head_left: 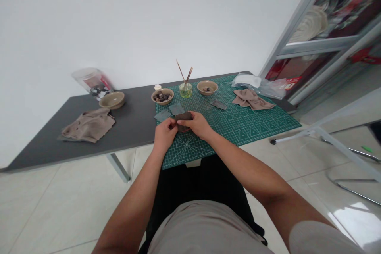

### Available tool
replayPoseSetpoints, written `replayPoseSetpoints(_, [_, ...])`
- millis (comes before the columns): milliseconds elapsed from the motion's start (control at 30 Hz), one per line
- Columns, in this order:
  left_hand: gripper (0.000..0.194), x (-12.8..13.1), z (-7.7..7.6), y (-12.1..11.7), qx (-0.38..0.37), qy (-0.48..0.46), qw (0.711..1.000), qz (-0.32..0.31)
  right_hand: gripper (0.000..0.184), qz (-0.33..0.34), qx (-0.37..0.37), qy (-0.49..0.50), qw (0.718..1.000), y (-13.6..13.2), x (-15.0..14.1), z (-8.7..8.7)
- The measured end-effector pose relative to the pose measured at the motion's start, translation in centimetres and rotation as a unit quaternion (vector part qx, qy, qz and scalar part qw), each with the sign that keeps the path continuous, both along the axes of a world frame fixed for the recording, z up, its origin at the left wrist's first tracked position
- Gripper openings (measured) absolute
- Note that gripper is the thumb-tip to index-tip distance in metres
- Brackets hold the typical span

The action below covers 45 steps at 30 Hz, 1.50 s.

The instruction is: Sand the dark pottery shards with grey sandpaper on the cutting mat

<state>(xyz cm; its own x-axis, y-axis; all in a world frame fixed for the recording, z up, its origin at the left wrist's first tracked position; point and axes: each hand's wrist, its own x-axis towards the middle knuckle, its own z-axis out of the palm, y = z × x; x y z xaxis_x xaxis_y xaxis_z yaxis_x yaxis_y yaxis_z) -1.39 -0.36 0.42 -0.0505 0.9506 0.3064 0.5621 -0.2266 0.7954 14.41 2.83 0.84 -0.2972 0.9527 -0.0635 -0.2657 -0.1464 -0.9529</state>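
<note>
Over the green cutting mat (pixel 235 121), my right hand (pixel 201 125) grips a dark grey-brown flat piece (pixel 183 116), its thumb lying across the near side. I cannot tell what the piece is made of. My left hand (pixel 165 135) is closed in a pinch at the left edge of the same piece; whether a smaller thing is between those fingertips is hidden. Just beyond the hands lie two grey-green squares (pixel 177 108), thin and flat. A bowl of dark and pinkish stones (pixel 162 97) stands behind them.
A glass jar (pixel 185 91) holds yellow-green liquid and thin brushes. Beside it are a bowl (pixel 207 87) with a few small pieces, a small dark packet (pixel 219 104), a brown cloth (pixel 251 99) and plastic bags (pixel 258 84). Leftward are another cloth (pixel 89 125), a bowl (pixel 112 100) and a clear tub (pixel 93 81).
</note>
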Motion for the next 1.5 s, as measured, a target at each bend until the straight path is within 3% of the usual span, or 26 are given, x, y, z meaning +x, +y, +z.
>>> replayPoseSetpoints(333, [0.010,-0.1,-0.3,-0.4,0.025,-0.018,0.999,-0.009,0.048,0.029,-0.044,0.040,0.998,0.4,0.5,0.0])
replayPoseSetpoints(567, [0.009,0.1,-0.2,-0.5,0.022,0.044,0.999,0.004,0.042,-0.023,0.064,-0.060,0.996,0.3,0.3,-1.0])
replayPoseSetpoints(800, [0.010,0.0,-0.2,-0.7,0.010,-0.023,1.000,-0.012,0.040,0.042,0.044,0.007,0.998,0.1,0.4,-0.2])
replayPoseSetpoints(1067, [0.007,0.4,0.3,-0.4,-0.017,-0.017,1.000,-0.003,0.041,0.004,0.074,-0.082,0.994,0.4,0.5,-0.8])
replayPoseSetpoints(1333, [0.012,0.0,-0.1,-0.4,-0.023,-0.075,0.997,-0.002,0.039,0.051,0.060,0.016,0.997,0.4,0.5,-0.5])
replayPoseSetpoints(1500, [0.006,0.1,0.0,-0.4,-0.011,-0.029,1.000,-0.005,0.041,0.013,0.076,-0.033,0.996,0.5,0.6,-0.7])
